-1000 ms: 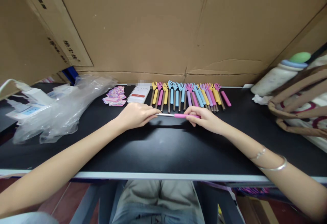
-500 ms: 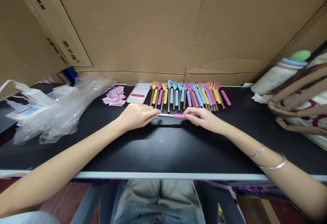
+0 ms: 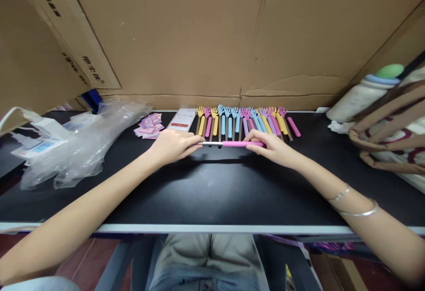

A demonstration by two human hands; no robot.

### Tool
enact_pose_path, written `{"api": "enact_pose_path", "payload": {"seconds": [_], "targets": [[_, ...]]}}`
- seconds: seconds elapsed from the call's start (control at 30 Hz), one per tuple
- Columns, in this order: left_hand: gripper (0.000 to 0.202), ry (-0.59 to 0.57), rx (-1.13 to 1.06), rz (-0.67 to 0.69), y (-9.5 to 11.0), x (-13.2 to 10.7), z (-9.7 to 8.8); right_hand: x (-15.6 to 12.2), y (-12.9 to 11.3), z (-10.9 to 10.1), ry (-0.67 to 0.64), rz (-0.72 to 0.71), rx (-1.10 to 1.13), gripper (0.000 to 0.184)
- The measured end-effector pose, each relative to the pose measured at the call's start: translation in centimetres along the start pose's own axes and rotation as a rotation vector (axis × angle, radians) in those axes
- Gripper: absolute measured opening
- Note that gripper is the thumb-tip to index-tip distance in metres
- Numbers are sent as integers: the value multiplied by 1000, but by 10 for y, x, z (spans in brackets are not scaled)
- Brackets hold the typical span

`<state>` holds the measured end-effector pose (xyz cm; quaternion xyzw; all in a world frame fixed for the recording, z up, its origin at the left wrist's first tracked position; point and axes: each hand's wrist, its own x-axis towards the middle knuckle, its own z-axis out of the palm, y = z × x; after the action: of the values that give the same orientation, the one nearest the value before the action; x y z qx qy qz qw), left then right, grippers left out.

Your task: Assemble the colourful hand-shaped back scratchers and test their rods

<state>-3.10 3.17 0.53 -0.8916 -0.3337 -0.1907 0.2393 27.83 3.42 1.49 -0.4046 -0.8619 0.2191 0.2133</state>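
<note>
A back scratcher with a slim metal rod and a pink handle (image 3: 234,144) is held level between my two hands, above the black table. My left hand (image 3: 174,145) is closed, its thumb and fingers pinching the rod's left end; any claw head there is hidden. On the other side, my right hand (image 3: 268,147) grips the pink handle near its right end. Just beyond my hands lies a row of back scratchers (image 3: 229,125), with yellow, pink, blue and purple claws and handles beside metal rods. A loose pink handle (image 3: 294,126) lies at the row's right end.
Left of the row are a white phone (image 3: 182,120), a pile of small pink-purple cards (image 3: 149,126) and clear plastic bags (image 3: 96,136) against a power strip (image 3: 36,147). A bottle (image 3: 360,98) and a brown-handled bag (image 3: 388,136) stand right. Cardboard (image 3: 199,38) walls the back.
My hands have moved slightly apart and the back scratcher has shifted a little away from me. More of its pink handle shows, as my right hand grips nearer the handle's end.
</note>
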Motion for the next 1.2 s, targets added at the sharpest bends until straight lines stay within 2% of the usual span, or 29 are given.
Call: {"api": "enact_pose_path", "payload": {"seconds": [0.2, 0.47, 0.6, 0.97, 1.1, 1.2], "targets": [[27, 28, -14, 24, 0, -1, 4, -2, -2, 5, -18, 2, 26, 28], [28, 60, -71, 60, -4, -3, 1, -3, -2, 9, 0, -58, 69, 26], [26, 104, -53, 82, -4, -3, -1, -4, -3, 10, -8, -44, 105, 26], [25, 193, 78, 186, 1, 1, -7, -7, -5, 14, -252, 76, 423, 34], [23, 209, 75, 166, 5, 1, -4, -6, -3, 15, -232, 86, 459, 35], [23, 168, 29, 110, 9, 0, 0, -4, 1, 17, -157, 100, 419, 36]]}}
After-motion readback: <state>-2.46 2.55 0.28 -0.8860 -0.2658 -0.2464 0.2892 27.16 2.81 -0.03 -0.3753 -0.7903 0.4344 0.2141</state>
